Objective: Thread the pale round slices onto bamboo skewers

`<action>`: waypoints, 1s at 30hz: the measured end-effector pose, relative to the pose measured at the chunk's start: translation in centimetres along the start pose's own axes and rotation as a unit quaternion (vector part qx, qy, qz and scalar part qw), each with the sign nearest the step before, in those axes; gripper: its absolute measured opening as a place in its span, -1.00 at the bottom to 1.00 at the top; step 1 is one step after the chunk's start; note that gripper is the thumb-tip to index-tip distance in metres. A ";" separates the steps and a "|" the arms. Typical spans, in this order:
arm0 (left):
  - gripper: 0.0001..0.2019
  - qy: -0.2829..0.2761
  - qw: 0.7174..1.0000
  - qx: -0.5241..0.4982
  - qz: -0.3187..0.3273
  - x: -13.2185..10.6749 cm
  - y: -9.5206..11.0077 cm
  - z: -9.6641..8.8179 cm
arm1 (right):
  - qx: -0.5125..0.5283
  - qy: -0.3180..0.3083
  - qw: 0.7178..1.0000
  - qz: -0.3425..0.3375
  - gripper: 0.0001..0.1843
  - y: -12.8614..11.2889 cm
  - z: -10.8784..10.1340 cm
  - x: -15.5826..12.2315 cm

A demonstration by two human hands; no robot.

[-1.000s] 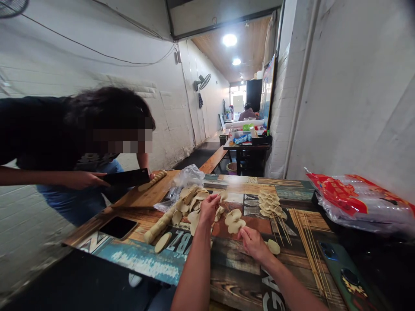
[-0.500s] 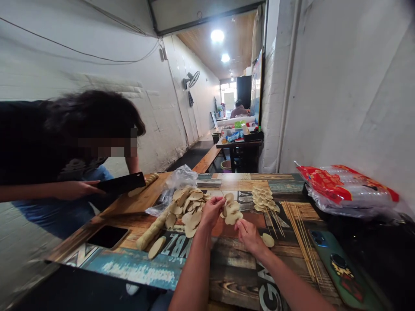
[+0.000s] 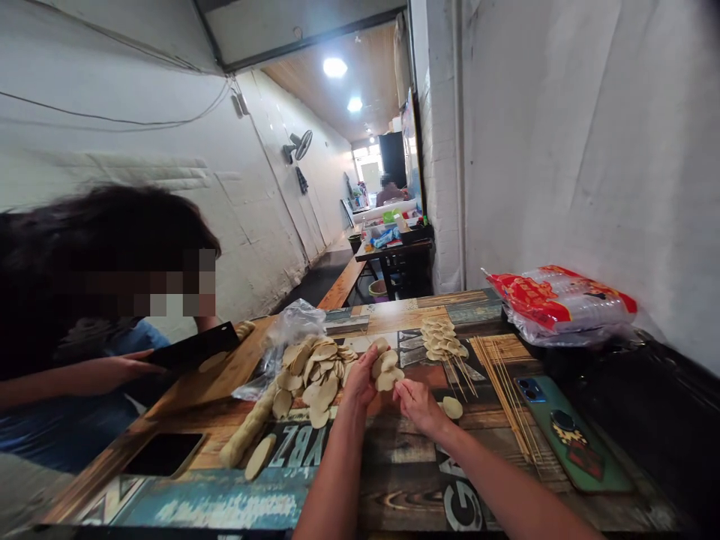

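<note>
The left hand (image 3: 360, 379) pinched the left side of a small cluster of thin, pale beige oval slices (image 3: 387, 370), and the right hand (image 3: 419, 405) gripped its lower right edge — whether a stick lay between those fingers was hard to make out. To their left, on the patchwork wood-patterned table (image 3: 236, 502), sat a loose heap of similar beige slices (image 3: 323, 361), a long, lumpy beige roll (image 3: 246, 427) and a crumpled clear plastic bag (image 3: 298, 321). To their right lay skewered slices (image 3: 442, 340), thin light-brown wooden sticks (image 3: 503, 397) and a green-backed phone (image 3: 590, 457). Farther left, a dark-clothed person (image 3: 34, 330) held a broad black blade (image 3: 194, 350) above a brown wooden board (image 3: 188, 391).
</note>
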State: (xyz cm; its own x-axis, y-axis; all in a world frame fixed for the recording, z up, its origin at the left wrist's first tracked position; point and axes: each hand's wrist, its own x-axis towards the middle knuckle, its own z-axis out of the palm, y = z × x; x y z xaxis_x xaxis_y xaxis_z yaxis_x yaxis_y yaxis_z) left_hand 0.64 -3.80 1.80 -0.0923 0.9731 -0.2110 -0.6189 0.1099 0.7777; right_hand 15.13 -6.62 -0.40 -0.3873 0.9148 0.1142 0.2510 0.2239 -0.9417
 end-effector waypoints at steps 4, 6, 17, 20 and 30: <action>-0.75 0.031 0.999 -0.009 -0.002 0.0 -0.1 0.2 | 0.010 -0.007 1.000 -0.001 -0.60 0.0 0.2 -0.1; -0.80 0.031 0.999 -0.005 0.002 0.1 -0.2 0.2 | 0.005 -0.007 1.000 -0.006 -0.59 0.0 0.1 -0.2; -0.76 0.027 0.999 0.007 -0.033 0.3 -0.3 0.1 | -0.052 0.039 0.997 -0.029 -0.59 -0.2 -0.1 0.0; -0.67 0.045 0.998 0.039 0.011 0.0 -0.6 0.5 | -0.067 0.097 0.992 -0.050 -0.62 -1.2 -2.4 0.3; -0.80 -0.178 0.810 0.538 0.150 -3.4 -6.7 4.2 | -0.033 0.286 0.957 -0.022 -0.58 -1.7 -9.3 0.9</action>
State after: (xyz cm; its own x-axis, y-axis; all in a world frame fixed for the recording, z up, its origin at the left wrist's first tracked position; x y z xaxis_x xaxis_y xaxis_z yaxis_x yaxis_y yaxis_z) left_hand 8.35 -6.98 -0.22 0.2366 0.9645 0.1173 0.4458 -0.2150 0.8689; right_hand 22.57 -3.07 4.22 0.1460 0.9341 0.3257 0.3082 0.2700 -0.9122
